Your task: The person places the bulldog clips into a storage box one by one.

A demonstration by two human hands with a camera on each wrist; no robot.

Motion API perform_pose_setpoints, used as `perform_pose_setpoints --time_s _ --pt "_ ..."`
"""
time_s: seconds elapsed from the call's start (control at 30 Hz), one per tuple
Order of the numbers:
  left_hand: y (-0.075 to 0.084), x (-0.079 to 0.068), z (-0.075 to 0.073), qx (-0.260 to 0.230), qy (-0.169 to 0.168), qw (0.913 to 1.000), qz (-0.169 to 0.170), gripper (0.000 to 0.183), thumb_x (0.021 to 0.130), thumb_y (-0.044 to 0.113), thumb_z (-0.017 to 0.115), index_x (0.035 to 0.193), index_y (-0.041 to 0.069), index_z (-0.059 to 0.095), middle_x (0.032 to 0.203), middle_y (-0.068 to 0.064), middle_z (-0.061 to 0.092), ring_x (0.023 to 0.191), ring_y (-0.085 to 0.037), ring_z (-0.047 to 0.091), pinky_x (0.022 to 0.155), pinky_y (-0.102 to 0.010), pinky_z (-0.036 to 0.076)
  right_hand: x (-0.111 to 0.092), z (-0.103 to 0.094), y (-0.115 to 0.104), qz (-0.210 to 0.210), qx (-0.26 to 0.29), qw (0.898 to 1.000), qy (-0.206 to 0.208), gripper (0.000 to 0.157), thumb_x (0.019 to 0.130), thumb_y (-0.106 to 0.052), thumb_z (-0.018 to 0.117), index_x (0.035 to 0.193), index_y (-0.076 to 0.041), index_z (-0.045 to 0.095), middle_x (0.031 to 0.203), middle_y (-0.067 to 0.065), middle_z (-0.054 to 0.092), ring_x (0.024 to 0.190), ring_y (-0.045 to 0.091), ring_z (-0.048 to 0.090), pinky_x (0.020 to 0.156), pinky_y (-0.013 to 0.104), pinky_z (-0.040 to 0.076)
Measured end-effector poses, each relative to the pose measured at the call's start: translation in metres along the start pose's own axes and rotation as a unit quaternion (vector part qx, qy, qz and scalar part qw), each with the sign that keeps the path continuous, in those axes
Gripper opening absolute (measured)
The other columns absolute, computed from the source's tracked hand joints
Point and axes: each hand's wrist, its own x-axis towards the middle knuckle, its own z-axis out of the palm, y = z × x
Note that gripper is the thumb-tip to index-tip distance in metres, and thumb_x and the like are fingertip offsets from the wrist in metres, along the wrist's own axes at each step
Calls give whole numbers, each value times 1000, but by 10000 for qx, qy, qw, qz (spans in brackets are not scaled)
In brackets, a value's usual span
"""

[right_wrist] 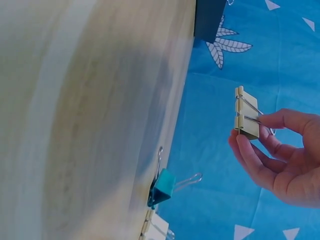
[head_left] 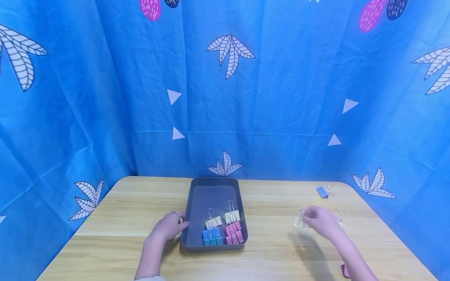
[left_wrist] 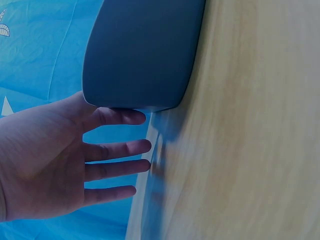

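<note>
Head view: bkgd is filled by a blue curtain (head_left: 218, 113) printed w/ white leaves & triangles; a light wood-grain desk (head_left: 140, 199) is set in front. A dark grey tray (head_left: 211, 195) is placed on it, a bit L of centre. In the tray's near half, clips are grouped in 2 cols: in the L one, a cream tray clip (head_left: 213, 223), then blue tray clip (head_left: 211, 233) & teal tray clip (head_left: 212, 241) nearer; in the R one, cream at the back, pink tray clips (head_left: 234, 238) in front. The tray's L side is touched by the L hand (head_left: 166, 226); nothing is gripped by it. R of the tray, a cream clip (head_left: 298, 223) is pinched by the R hand (head_left: 320, 221), held up over the desk, w/ a shadow cast below. A 2nd pale clip (head_left: 340, 219) is partly hidden behind that hand. A loose blue clip (head_left: 322, 192) is seen farther back, & a loose pink clip (head_left: 345, 271) is part-covered by the R forearm.

L wrist view: the tray's outside is shown; 4 L fingers are held straight & slightly apart, thumb hidden.

R wrist view: the cream clip is held b/w R thumb & fingers, clear of the desk. Lower down, a teal-looking clip (right_wrist: 164, 186) is seen on the desk, handles splayed, w/ a pale one just beside, cut off by the frame edge.
</note>
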Motion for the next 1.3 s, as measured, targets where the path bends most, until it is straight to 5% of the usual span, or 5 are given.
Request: perform_pose_setpoints --time_s 1.3 --pt "-3 3 2 -38 -81 9998 -198 45 87 24 62 124 -1 54 92 -6 56 83 -22 54 68 -42 48 21 26 -47 -209 235 9995 82 14 83 -13 63 90 -1 62 84 6 63 77 25 59 69 44 50"
